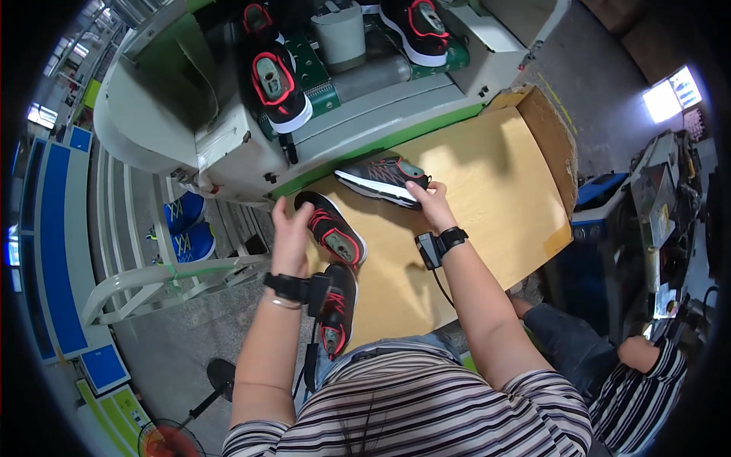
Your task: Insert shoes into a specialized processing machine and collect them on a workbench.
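Note:
Near the middle of the cardboard-topped table, my right hand point(432, 204) grips the heel end of a dark sneaker point(378, 177). This sneaker has a white sole and red lacing, lies partly tilted on its side, and its toe points left. My left hand point(291, 238) is at the table's left edge, thumb and fingers apart, holding nothing. Its fingertips are beside the toe of a second black-and-red sneaker point(336, 236); whether they touch it I cannot tell. Closer to me lies a third black-and-red sneaker point(338, 308), partly covered by my left wrist strap.
Beyond the table point(487, 190) stands a pale machine point(221, 141) with a green conveyor belt point(320, 87) bearing several black-and-red sneakers. Blue shoes point(190, 228) sit on a rack point(137, 282) at the left. Another person point(640, 388) in stripes is at the lower right.

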{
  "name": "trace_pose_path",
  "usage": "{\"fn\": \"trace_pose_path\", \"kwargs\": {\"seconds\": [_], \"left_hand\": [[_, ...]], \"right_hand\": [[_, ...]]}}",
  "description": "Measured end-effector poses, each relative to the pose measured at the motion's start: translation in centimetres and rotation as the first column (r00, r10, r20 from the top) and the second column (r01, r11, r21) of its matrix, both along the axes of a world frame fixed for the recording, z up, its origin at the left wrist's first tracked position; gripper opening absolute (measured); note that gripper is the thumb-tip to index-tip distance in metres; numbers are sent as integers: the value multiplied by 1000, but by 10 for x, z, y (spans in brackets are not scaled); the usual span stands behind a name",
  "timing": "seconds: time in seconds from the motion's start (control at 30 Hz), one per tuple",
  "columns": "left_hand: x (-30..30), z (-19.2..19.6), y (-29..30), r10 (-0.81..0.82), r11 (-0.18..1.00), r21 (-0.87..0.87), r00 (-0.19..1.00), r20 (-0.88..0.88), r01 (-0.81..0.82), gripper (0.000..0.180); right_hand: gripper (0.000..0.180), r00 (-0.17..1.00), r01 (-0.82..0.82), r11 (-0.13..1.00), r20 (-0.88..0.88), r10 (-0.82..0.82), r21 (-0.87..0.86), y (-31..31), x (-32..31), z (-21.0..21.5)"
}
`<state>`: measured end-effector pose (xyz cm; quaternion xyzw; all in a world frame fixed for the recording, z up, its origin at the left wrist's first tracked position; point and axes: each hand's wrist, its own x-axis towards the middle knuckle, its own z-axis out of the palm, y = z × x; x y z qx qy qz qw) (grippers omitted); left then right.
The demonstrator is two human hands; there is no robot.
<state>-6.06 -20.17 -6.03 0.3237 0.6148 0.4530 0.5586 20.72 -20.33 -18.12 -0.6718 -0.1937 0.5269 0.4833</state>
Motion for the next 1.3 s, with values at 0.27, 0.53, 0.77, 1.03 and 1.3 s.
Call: {"fn": "trace_pose_path", "kwargs": {"seconds": [0.27,0.53,0.77,1.03,1.3], "left_hand": [[31,-87,-33,-169,983,-6,906,-388,181,75],[43,-54,-132,-724,618,-63,535,-435,784,73],[-20,-18,-132,-399,744,4,448,-800,668,72],[-48,-71,-192,-475,870,-93,774,-419,484,97],[15,-85,-166,-418,889,-94,709,-568,449,77]], "right_hand": [[82,946,-84,911,319,-54,404,-106,-24,37],[83,837,-355,925,487,249,137,-241,2,54],[82,752,-455,883,583,308,120,-212,-2,39],[80,739,-404,905,631,237,133,-213,-16,34],[80,653,-496,863,697,296,98,-219,-25,39]]}}
